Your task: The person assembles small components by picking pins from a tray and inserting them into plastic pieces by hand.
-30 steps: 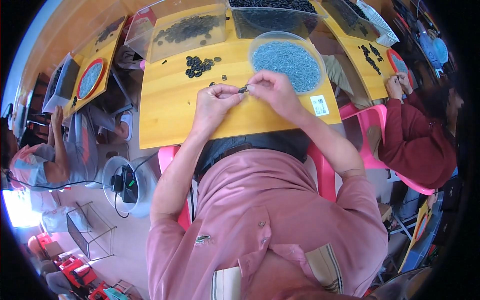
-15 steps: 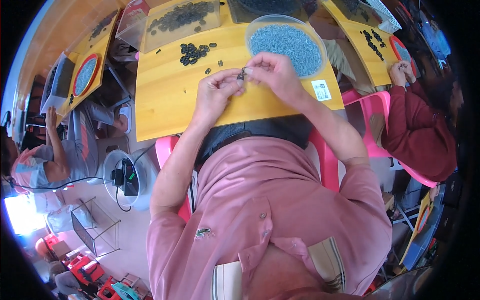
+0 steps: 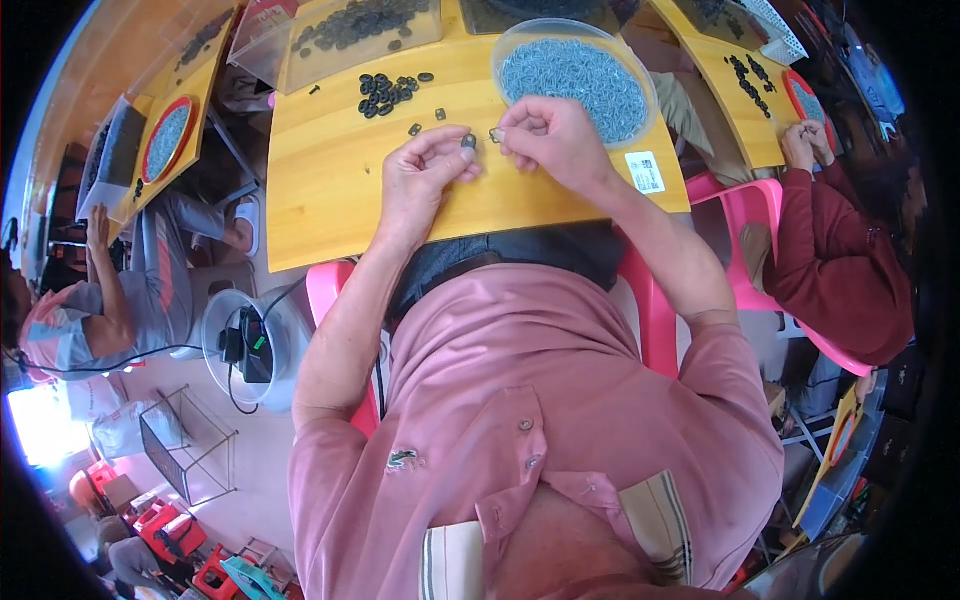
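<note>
Over the yellow table [image 3: 330, 200], my left hand [image 3: 415, 185] pinches a small dark oval piece [image 3: 468, 142] between thumb and fingers. Just to its right, my right hand [image 3: 555, 145] holds a tiny metal-looking piece [image 3: 495, 136] at its fingertips; its exact kind is too small to tell. A narrow gap separates the two pieces. Beyond my left hand lie two small dark pieces, one of them a flat piece [image 3: 415, 129], and a loose cluster of black oval pieces [image 3: 383, 97]. Silvery screws [image 3: 575, 90] fill a round clear tub [image 3: 652, 95] beyond my right hand.
At the back left stands a clear bin [image 3: 360, 70] of dark round pieces. A white label [image 3: 644, 172] is stuck near the table's right edge. Co-workers sit at tables on both sides. A bucket [image 3: 290, 350] with black adapters and cables stands left of my pink chair [image 3: 655, 320].
My hands have drawn slightly apart. The pieces at my fingertips, close together before, now show separately, the oval one in my left hand and the tiny one in my right.
</note>
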Action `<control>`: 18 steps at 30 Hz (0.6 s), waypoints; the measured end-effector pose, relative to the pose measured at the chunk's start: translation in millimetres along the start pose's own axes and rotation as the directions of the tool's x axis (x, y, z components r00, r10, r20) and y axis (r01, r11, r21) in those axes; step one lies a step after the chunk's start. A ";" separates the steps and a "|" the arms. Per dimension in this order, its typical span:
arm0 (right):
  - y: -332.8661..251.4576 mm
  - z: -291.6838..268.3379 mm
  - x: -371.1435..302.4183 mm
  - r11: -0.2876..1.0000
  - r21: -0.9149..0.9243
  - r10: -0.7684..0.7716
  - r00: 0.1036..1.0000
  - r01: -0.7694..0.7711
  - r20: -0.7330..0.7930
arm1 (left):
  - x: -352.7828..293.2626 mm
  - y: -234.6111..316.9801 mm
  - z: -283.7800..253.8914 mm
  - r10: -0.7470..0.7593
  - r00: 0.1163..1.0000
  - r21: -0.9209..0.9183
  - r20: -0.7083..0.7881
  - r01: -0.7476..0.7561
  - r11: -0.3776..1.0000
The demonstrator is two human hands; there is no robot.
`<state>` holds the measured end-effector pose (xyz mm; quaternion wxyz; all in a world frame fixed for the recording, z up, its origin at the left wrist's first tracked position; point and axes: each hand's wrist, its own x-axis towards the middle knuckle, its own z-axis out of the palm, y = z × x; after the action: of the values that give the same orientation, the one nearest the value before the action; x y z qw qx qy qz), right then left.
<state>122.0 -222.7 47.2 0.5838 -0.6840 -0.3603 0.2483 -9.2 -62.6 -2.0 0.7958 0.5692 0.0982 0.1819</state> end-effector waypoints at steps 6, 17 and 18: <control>0.9 2.7 1.0 0.999 -0.036 0.017 1.000 -0.016 0.002 | -1.4 5.1 4.7 0.000 0.999 0.037 -0.033 0.002 0.999; 2.8 5.4 2.6 0.999 -0.034 0.003 1.000 -0.004 -0.009 | -1.5 4.2 4.6 -0.009 1.000 -0.036 -0.007 0.009 0.999; 2.2 5.8 2.3 0.999 -0.034 0.003 1.000 -0.004 -0.009 | -1.5 4.1 4.6 -0.010 1.000 -0.044 -0.007 0.010 0.999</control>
<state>119.5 -217.4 44.2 0.5734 -0.6954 -0.3605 0.2400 -9.6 -66.1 3.4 0.8087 0.5503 0.0999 0.1820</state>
